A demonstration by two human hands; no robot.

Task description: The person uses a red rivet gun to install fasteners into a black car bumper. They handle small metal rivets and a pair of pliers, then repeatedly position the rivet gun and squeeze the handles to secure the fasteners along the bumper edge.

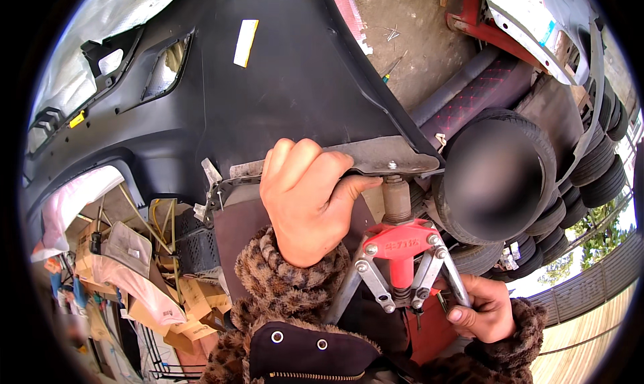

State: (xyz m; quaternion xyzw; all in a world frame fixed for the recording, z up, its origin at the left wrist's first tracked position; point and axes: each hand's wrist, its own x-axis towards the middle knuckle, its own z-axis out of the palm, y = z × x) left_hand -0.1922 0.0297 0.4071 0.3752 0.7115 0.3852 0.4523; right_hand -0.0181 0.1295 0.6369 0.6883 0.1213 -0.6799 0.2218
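Note:
My left hand [302, 199] is closed on the grey-backed edge strip [372, 152] of a large black moulded panel [268, 95], fingers over it and thumb along its underside. My right hand [483, 307] grips one metal handle of a red lever riveting tool [401, 237]. The tool's cylindrical metal nose [396, 199] points up against the strip's underside, just beneath a small silver fastener head [392, 164]. The lower end of the other handle disappears behind my jacket.
Stacked tyres [594, 162] fill the right side, behind a nearer tyre [449, 182]. A red-stitched padded piece [476, 95] and red metal frame [463, 21] lie beyond. Cardboard boxes [201, 303], hoses and a plastic crate [194, 243] crowd the lower left. Small tools lie on the floor [382, 15].

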